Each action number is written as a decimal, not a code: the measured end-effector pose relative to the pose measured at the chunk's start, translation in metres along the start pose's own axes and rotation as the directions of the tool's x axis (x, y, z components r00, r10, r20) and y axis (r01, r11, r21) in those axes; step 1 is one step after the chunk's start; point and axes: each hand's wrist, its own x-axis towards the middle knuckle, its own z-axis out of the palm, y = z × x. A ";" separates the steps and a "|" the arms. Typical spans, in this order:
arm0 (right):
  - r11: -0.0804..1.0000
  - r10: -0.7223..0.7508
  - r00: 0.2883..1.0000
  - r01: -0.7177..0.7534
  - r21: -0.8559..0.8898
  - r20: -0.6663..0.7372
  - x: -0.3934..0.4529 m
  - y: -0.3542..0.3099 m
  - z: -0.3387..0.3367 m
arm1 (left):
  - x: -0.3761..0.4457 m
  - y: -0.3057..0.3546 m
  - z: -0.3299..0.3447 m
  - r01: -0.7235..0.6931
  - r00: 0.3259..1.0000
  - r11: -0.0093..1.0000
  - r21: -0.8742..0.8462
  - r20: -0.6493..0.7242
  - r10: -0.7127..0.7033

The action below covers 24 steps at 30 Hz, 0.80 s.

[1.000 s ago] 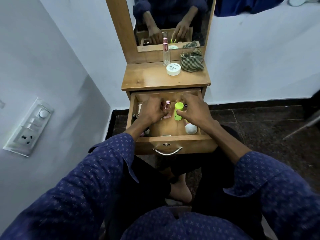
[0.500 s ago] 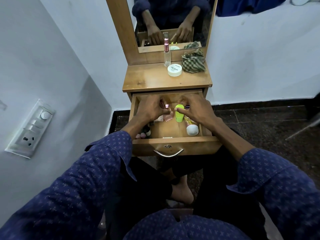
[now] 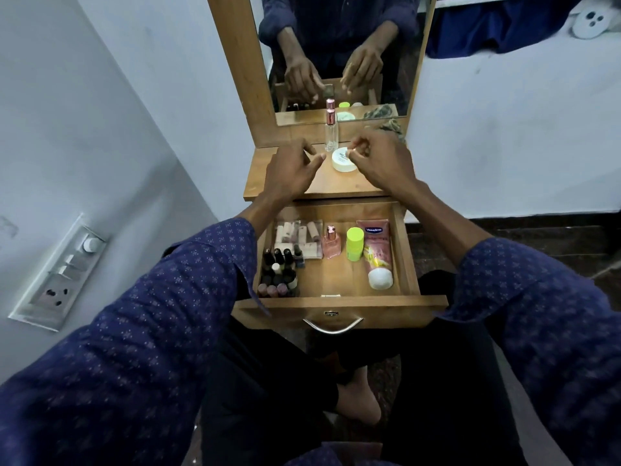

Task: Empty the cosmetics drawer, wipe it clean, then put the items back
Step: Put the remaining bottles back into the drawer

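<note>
Pale walls flank a wooden dressing table whose drawer (image 3: 401, 250) stands pulled open toward the person. Inside it, at the left, small dark bottles (image 3: 280, 272) stand upright; right of them a pink bottle (image 3: 331, 242) and a green-capped tube (image 3: 355, 244); rightmost a pink tube (image 3: 377, 252) lies lengthwise, cap toward the drawer front. Above the drawer, the left hand (image 3: 289, 171) hovers loosely curled and empty — the right hand (image 3: 379, 159) too, fingertips near a white jar (image 3: 342, 160).
</note>
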 end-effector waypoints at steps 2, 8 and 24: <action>1.000 0.016 1.000 -0.016 0.001 -0.023 0.019 -0.003 0.004 | 0.017 -0.003 0.006 0.035 0.999 0.996 -0.082 0.037 -0.032; 0.994 0.044 0.999 -0.046 -0.095 -0.022 0.056 -0.003 0.025 | 0.049 -0.007 0.028 0.057 0.997 0.982 -0.181 0.060 -0.047; 0.999 -0.013 1.000 0.012 -0.031 -0.020 0.081 -0.001 0.051 | 0.042 -0.004 0.034 -0.021 0.999 0.968 -0.248 0.025 0.028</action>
